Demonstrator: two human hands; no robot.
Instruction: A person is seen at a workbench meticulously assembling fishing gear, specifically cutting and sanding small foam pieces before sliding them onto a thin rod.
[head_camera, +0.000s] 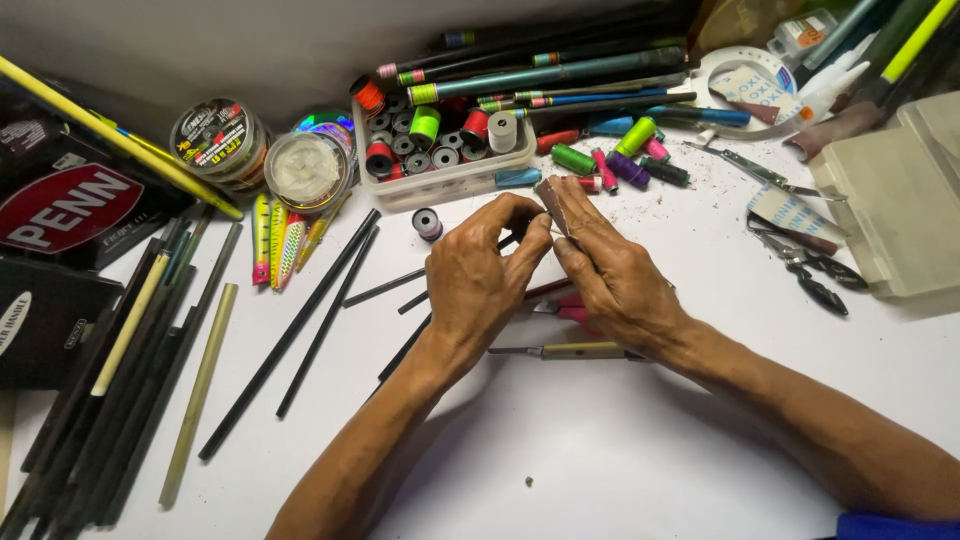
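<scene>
Both hands meet over the middle of the desk (620, 470), a little toward its far edge. Left hand (478, 280) and right hand (612, 275) are together, fingertips nearly touching.

Right hand pinches a small dark brownish strip (553, 200), sandpaper-like, held upright between thumb and fingers. Left hand's thumb and forefinger are closed on a thin dark rod (508, 241) that runs under the hands. Can't tell exactly where the rod tip ends; it is hidden between the fingers.

Rod's long axis: diagonal, from the fingertips back toward the near-left corner, passing under the left palm. Strip sits at the rod's far end, right at the contact point of both hands, so neither hand is meaningfully nearer.

Directly under the hands: a slim tool with a pale handle (580, 351) lying left-right, plus a pink-handled tool (572, 310) mostly hidden by the right hand.

Just beyond the fingertips: a loose thread spool (427, 223), then a clear tray of thread spools (440, 150) near the far edge, with more spools (630, 160) scattered to its right.

Left side: long dark rod blanks (290, 335) lying diagonally, fishing lures (280, 245), line spools (220, 138).

Right side: pliers (812, 275), a beige plastic box (900, 200) at the right edge.

Nothing stands between the hands and the rod; the spools are close on the far side.
</scene>
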